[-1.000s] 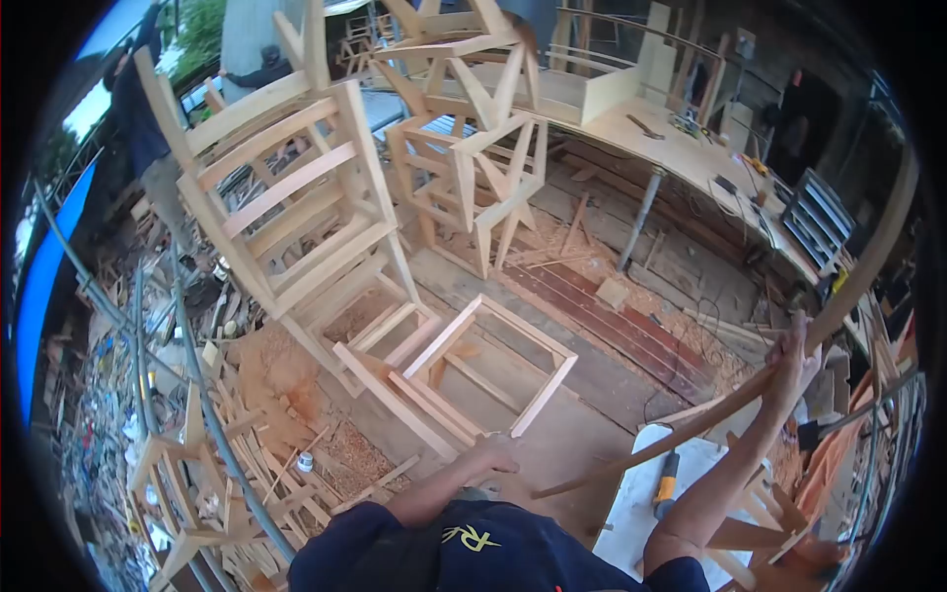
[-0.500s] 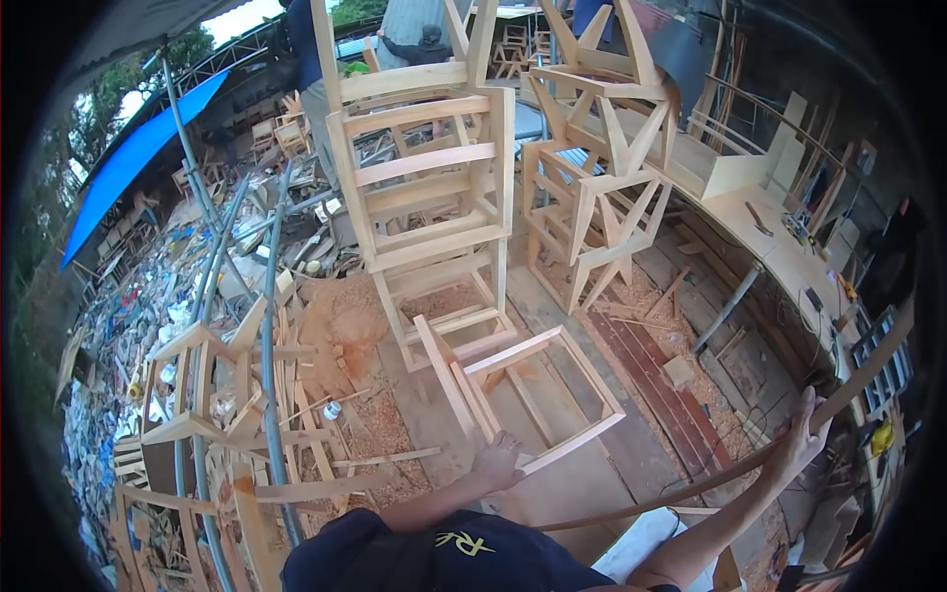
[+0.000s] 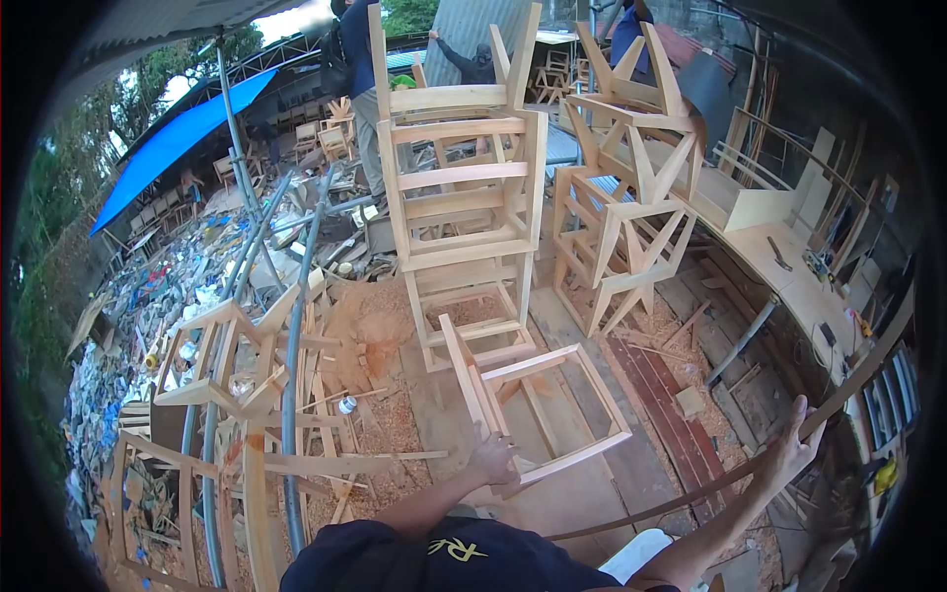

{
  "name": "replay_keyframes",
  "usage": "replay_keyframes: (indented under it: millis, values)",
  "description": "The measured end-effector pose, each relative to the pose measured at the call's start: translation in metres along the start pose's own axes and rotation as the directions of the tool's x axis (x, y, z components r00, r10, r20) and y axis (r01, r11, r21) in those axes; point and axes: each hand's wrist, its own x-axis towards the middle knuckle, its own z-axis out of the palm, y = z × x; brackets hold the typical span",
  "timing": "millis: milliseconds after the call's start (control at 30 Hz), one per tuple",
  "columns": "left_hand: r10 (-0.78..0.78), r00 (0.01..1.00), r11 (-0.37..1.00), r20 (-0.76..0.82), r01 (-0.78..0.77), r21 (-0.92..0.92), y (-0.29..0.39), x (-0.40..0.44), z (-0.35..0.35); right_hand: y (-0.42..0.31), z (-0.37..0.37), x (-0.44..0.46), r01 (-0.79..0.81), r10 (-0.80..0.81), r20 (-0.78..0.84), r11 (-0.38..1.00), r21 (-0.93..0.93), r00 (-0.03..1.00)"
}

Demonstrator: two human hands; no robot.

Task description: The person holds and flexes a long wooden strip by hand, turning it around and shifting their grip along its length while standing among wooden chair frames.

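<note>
The wooden frame (image 3: 575, 458) lies on the floor (image 3: 587, 503), just ahead of the person and close to the left hand (image 3: 495, 460). Its long axis follows the posts on its left side: they run away from the person and lean a little to the left, so that the far end of the longest post points to the foot of the tall chair stack (image 3: 464, 175). The square part of the frame spreads to the right. The left hand has its fingers bent around the near end of these posts. The right hand (image 3: 789, 449) is against a long brown strip (image 3: 856, 385), well apart from the frame; whether its fingers close on the strip, one cannot tell.

The floor is of boards, with sawdust over many parts, and reddish planks (image 3: 671, 409) lie to the right. Behind them stand a second chair stack (image 3: 651, 209) and a workbench (image 3: 804, 296). On the left are grey pipes (image 3: 294, 395), a heap of scraps and a blue tarp (image 3: 182, 153).

The left hand hides the near post ends. The person in dark clothes (image 3: 363, 59) at the back is cut off by the top edge, and small tools on the workbench are hard to make out.
</note>
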Motion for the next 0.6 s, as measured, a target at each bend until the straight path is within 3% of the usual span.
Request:
replay_keyframes:
  millis: [200, 600]
  values:
    - [-0.030, 0.998, 0.999, 0.048, 0.028, 0.029, 0.001, 0.006, -0.003, -0.009, -0.003, -0.006, 0.022, -0.024, 0.013, 0.993, 0.119, 1.000]
    - [-0.070, 0.996, 0.996, 0.056, 0.067, 0.054, 0.005, 0.006, -0.006, -0.004, -0.016, 0.006, 0.055, -0.053, -0.020, 0.995, 0.079, 0.998]
